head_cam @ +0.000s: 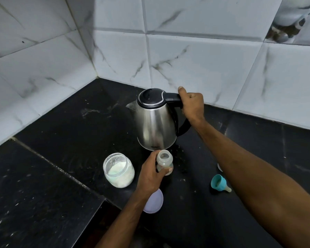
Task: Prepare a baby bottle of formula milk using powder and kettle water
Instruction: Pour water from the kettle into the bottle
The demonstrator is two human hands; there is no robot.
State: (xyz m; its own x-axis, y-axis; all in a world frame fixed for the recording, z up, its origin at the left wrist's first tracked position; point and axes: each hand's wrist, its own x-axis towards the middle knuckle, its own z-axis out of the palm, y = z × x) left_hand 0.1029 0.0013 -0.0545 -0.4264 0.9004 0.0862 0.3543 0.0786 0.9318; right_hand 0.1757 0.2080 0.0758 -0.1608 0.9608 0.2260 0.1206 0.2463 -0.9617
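A steel kettle [155,126] with a black lid stands upright on the black counter [61,140], spout pointing left. My right hand [192,104] is wrapped around its black handle. Just in front of the kettle my left hand [151,173] grips a small clear baby bottle [165,159], open at the top and upright. To the left of the bottle stands an open glass jar of white powder [118,170]. A teal bottle ring with its teat [219,183] lies on its side at the right, under my right forearm.
A pale round lid [155,201] lies on the counter beneath my left wrist. A small white object [219,167] peeks out beside my right forearm. White marbled tile walls meet in a corner behind the kettle. The counter steps down at the near left.
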